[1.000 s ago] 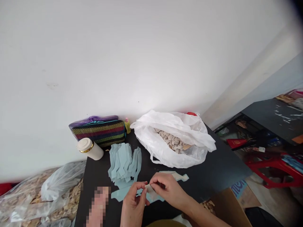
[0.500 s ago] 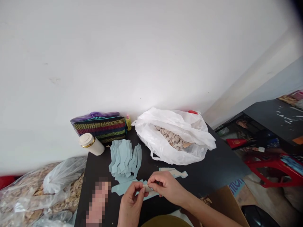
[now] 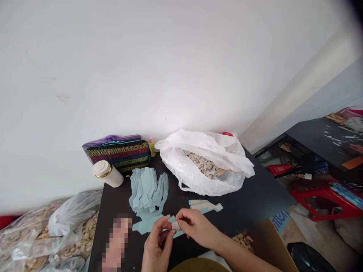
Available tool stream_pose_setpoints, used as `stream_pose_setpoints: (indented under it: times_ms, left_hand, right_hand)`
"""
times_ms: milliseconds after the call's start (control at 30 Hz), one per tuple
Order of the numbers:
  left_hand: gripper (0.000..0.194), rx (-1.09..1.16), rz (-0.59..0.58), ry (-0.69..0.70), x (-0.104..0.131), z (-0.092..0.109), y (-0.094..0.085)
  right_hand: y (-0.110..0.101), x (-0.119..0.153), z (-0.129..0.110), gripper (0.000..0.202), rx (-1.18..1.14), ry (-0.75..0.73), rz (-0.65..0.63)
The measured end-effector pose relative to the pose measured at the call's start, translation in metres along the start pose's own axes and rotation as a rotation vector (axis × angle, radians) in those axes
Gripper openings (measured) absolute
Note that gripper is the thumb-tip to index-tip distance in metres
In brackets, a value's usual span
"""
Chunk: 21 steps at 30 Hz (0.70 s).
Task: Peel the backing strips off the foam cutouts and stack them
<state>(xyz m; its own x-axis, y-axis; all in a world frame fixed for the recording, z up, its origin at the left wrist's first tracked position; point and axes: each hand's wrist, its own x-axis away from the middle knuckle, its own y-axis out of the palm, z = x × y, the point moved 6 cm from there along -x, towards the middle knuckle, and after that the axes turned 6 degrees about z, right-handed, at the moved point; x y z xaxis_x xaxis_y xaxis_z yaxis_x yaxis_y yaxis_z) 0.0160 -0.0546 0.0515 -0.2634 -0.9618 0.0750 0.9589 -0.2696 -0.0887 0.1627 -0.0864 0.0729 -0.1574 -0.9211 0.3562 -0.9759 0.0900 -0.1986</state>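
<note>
My left hand [image 3: 159,241] and my right hand [image 3: 197,228] meet over the near part of the dark table, each closed in a pinch. Between their fingertips is a small beige piece [image 3: 176,226], partly covered by the fingers. Under and behind it lies a flat light-blue cut-out piece [image 3: 144,226], its right part hidden by my hands. A fanned stack of light-blue cut-out pieces [image 3: 144,187] lies just beyond. Past my right hand are blue cut-outs with beige strips on them [image 3: 204,205].
A white plastic bag [image 3: 191,183] full of small beige pieces stands at the back. A lidded cup [image 3: 113,177], a striped pouch [image 3: 121,155] and a yellow bottle [image 3: 152,148] sit back left. A cardboard box [image 3: 263,241] is at the right, a red stool [image 3: 326,196] farther off.
The view has shifted slightly. Both hands stay in nearly the same place, still pinching, and more of the beige piece shows between the fingertips.
</note>
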Motion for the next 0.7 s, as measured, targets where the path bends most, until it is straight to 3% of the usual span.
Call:
stream_pose_setpoints:
  times_ms: [100, 167, 300, 500, 600, 700]
  left_hand:
    - [0.014, -0.085, -0.035, 0.207, 0.008, 0.01, 0.005]
    - [0.019, -0.122, -0.048, 0.292, 0.014, 0.013, 0.007]
    - [0.017, -0.14, 0.075, 0.246, 0.02, 0.005, -0.001]
    - [0.016, -0.185, -0.004, 0.403, 0.027, 0.013, 0.003]
    - [0.025, -0.263, 0.024, 0.461, 0.032, 0.013, 0.003]
    - [0.029, -0.282, 0.063, 0.436, 0.04, 0.004, 0.0]
  right_hand:
    - [0.0, -0.001, 0.001, 0.01, 0.087, -0.018, 0.017]
    - [0.001, -0.002, 0.006, 0.01, 0.099, 0.016, 0.018]
    - [0.007, 0.001, 0.015, 0.009, 0.091, 0.018, -0.017]
    - [0.01, 0.005, 0.021, 0.007, 0.081, -0.025, 0.008]
    - [0.008, -0.004, 0.036, 0.01, -0.062, 0.074, 0.075]
    - [0.007, -0.016, 0.062, 0.019, -0.303, 0.236, 0.145]
